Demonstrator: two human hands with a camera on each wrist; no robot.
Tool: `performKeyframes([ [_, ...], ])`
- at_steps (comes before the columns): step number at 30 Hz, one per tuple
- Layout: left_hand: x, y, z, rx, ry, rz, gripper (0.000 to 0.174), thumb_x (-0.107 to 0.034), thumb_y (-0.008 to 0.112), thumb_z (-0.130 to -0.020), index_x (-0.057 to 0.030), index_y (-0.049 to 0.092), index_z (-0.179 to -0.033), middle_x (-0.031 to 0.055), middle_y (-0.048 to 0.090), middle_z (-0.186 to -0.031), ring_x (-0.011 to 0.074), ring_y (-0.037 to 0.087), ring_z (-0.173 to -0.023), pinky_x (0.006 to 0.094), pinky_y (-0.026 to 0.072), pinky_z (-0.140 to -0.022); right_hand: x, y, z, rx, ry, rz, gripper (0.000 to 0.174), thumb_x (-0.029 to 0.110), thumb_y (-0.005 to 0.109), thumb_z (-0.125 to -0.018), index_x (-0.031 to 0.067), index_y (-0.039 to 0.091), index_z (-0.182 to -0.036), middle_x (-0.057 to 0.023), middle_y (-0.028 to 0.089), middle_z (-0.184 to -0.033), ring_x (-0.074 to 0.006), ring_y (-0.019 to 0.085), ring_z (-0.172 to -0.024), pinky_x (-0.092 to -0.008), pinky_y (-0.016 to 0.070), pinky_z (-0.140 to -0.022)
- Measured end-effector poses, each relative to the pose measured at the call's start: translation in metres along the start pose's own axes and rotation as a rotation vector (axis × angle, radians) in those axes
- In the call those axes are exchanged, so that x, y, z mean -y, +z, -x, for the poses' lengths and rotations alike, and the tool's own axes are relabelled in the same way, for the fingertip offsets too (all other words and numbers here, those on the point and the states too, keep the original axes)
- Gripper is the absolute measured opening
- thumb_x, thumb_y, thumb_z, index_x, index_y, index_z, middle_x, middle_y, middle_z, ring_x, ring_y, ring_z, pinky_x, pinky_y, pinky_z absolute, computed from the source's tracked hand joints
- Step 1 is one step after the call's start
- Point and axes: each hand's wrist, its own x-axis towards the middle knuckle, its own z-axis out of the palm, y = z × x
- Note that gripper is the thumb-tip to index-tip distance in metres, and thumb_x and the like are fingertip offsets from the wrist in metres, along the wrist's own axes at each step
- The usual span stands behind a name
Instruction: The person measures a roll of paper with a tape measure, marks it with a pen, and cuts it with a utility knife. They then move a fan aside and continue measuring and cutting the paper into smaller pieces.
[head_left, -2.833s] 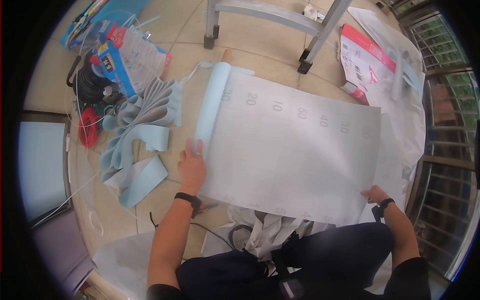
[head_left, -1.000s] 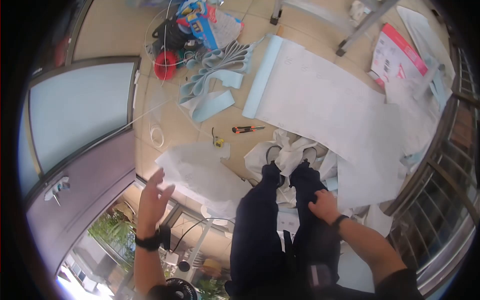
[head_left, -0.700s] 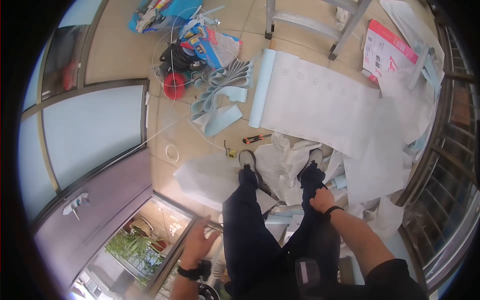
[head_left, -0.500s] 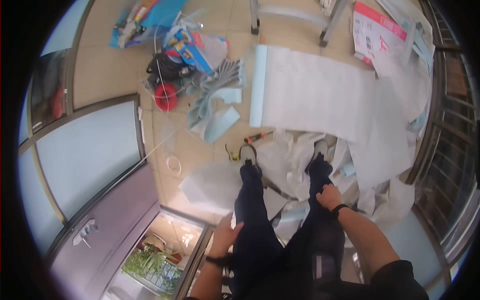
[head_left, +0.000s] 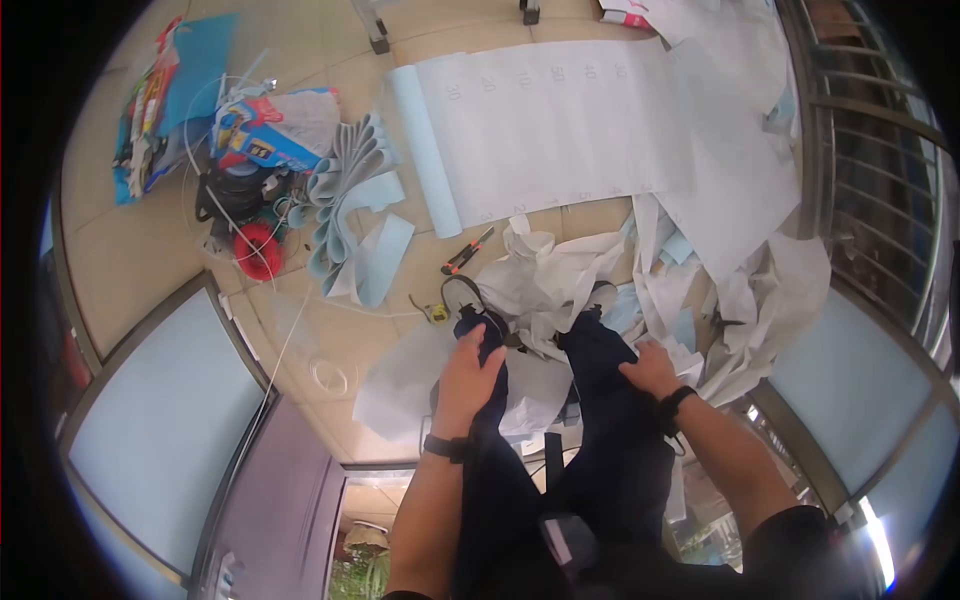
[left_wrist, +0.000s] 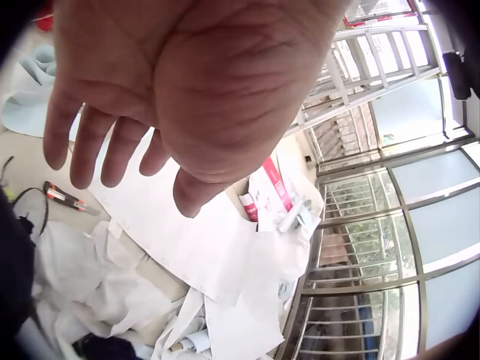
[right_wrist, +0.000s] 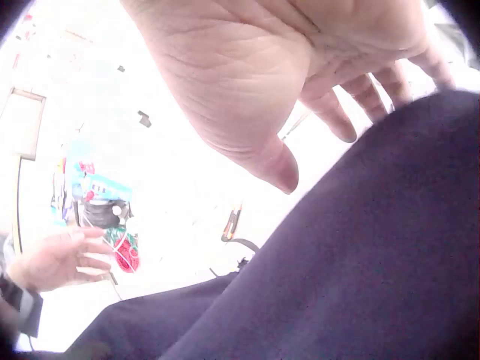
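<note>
The left hand [head_left: 468, 378] is above the left leg in the head view, its fingers relaxed and holding nothing; the left wrist view shows its bare palm [left_wrist: 202, 82]. The right hand [head_left: 652, 370] is at the right knee, thumb and fingers spread over the dark trousers [right_wrist: 352, 247], with nothing gripped. A wide sheet [head_left: 540, 130] printed with numbers lies on the tiles beyond the feet, its left edge rolled into a pale blue roll [head_left: 425, 150]. An orange and black cutter [head_left: 467, 252] lies near the left shoe [head_left: 462, 293], beside a yellow tape measure [head_left: 437, 313].
Crumpled white sheets [head_left: 545, 275] surround the feet and spread right. Folded blue strips [head_left: 385, 250], a red coil [head_left: 258, 252] and bags [head_left: 280, 130] lie at the left. Ladder feet [head_left: 379, 44] stand at the far side. Railings [head_left: 870, 150] line the right, a purple panel [head_left: 270, 500] the lower left.
Both hands have left the numbered sheet. The left hand has moved from the left side to over the left leg; the right has stayed by the right knee lately. The head view has shifted.
</note>
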Motion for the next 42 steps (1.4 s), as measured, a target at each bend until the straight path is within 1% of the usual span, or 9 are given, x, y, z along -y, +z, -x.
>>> performKeyframes([
  [7,0.005,0.028,-0.135,-0.076,0.02,0.094,0.054,-0.025,0.067,-0.091,0.0007,0.051,-0.136,0.02,0.063,-0.123,0.0296,0.063,-0.107,0.0368,0.0499,-0.091,0.035,0.076,-0.177,-0.237,-0.037,-0.283,0.105,0.046,0.077,-0.067,0.0032,0.025,-0.148,-0.0301,0.042,-0.138,-0.05,0.044,-0.125,-0.0496,0.0409,-0.105],
  [16,-0.044,0.046,-0.195,0.005,0.204,-0.122,0.053,-0.02,0.069,-0.088,0.0002,0.053,-0.134,0.0179,0.065,-0.118,0.028,0.063,-0.103,0.0375,0.0488,-0.089,0.008,0.152,-0.246,0.003,-0.068,-0.059,0.123,0.053,0.079,-0.065,0.0062,0.009,-0.155,-0.0329,0.023,-0.152,-0.0569,0.032,-0.134,-0.0516,0.0413,-0.106],
  [23,-0.056,0.056,-0.193,0.071,0.318,-0.383,0.056,-0.016,0.068,-0.089,-0.0066,0.05,-0.141,0.0135,0.063,-0.126,0.0206,0.059,-0.11,0.0363,0.0461,-0.094,0.005,0.136,-0.246,0.176,-0.009,-0.111,0.119,0.058,0.072,-0.071,-0.003,0.009,-0.152,-0.0339,0.031,-0.146,-0.0514,0.053,-0.117,-0.0486,0.0462,-0.099],
  [24,-0.054,0.056,-0.192,0.033,0.41,-0.416,0.052,-0.019,0.069,-0.087,0.0,0.054,-0.132,0.0195,0.063,-0.118,0.0325,0.063,-0.104,0.0374,0.0493,-0.089,0.007,0.141,-0.244,0.103,-0.032,-0.107,0.11,0.053,0.071,-0.072,-0.0033,0.016,-0.15,-0.034,0.038,-0.142,-0.0483,0.057,-0.113,-0.0478,0.0486,-0.095],
  [29,-0.053,0.047,-0.179,-0.001,0.552,-0.4,0.051,-0.019,0.069,-0.087,0.0006,0.054,-0.132,0.0207,0.062,-0.119,0.0358,0.063,-0.105,0.0386,0.05,-0.089,0.011,0.165,-0.236,0.125,-0.028,-0.092,0.073,0.042,0.067,-0.076,-0.0037,0.048,-0.131,-0.0287,0.06,-0.121,-0.0406,0.064,-0.104,-0.045,0.0527,-0.088],
  [32,-0.049,0.042,-0.165,0.034,0.58,-0.404,0.051,-0.019,0.068,-0.087,0.001,0.054,-0.132,0.0214,0.061,-0.122,0.0376,0.063,-0.106,0.0391,0.0502,-0.089,0.009,0.132,-0.209,0.179,-0.189,0.044,0.047,0.036,0.065,-0.078,-0.0008,0.066,-0.106,-0.0204,0.07,-0.105,-0.0351,0.067,-0.1,-0.043,0.0539,-0.086],
  [34,-0.049,0.044,-0.162,0.06,0.597,-0.378,0.051,-0.019,0.068,-0.087,0.0011,0.054,-0.132,0.0218,0.061,-0.123,0.0383,0.062,-0.106,0.0393,0.0502,-0.089,-0.01,0.095,-0.202,0.121,-0.258,0.024,0.063,0.046,0.068,-0.077,-0.0009,0.062,-0.117,-0.0246,0.066,-0.112,-0.0396,0.063,-0.107,-0.0448,0.0494,-0.094],
  [36,-0.043,0.038,-0.164,0.043,0.612,-0.39,0.057,-0.024,0.068,-0.088,-0.0041,0.051,-0.139,0.0159,0.063,-0.122,0.0257,0.061,-0.104,0.0383,0.0499,-0.087,-0.049,0.042,-0.196,-0.071,-0.286,-0.108,0.079,0.058,0.068,-0.079,0.0006,0.054,-0.133,-0.0222,0.065,-0.119,-0.0366,0.061,-0.113,-0.0395,0.0456,-0.1],
  [42,-0.036,0.031,-0.16,0.041,0.652,-0.382,0.059,-0.027,0.068,-0.089,-0.0034,0.05,-0.139,0.0182,0.063,-0.122,0.0258,0.062,-0.102,0.0381,0.0501,-0.088,-0.216,-0.153,-0.017,-0.561,0.147,-0.202,0.058,0.038,0.072,-0.082,-0.0005,0.062,-0.125,-0.0137,0.067,-0.115,-0.0231,0.063,-0.1,-0.0325,0.051,-0.088],
])
